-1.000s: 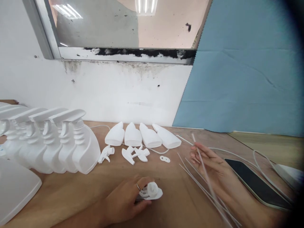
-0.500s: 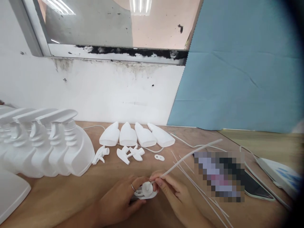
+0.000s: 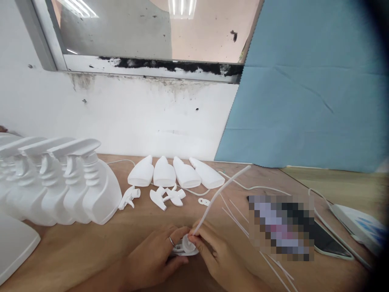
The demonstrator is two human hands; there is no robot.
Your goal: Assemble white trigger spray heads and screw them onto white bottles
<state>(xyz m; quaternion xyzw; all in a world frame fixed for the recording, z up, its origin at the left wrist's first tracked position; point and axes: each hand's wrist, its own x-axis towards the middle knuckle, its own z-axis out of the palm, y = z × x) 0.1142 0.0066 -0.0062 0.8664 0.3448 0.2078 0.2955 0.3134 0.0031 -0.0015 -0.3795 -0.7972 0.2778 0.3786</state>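
My left hand (image 3: 156,253), with a ring on one finger, is closed around a white plastic spray head (image 3: 189,245) low in the middle of the view. Between the thumb and fingers of my right hand (image 3: 214,251) is a thin white plastic tube (image 3: 212,198). The tube's lower end meets the round opening of the spray head, though my fingertips hide the exact contact. Its free end rises to the upper right, slightly bent. Both hands are close together just above the wooden table.
Several white spray bottles (image 3: 100,194) stand in a row at the left. Behind my hands lie several white bottles (image 3: 164,172), loose trigger heads (image 3: 158,197) and a small flat white piece (image 3: 203,201). More thin tubes (image 3: 238,221), a phone (image 3: 331,243) and a white box (image 3: 355,219) are at the right.
My right hand has moved slightly left, over the spray head's opening. The tube has swung from a low slant to a steeper one, its free end now further left and higher.
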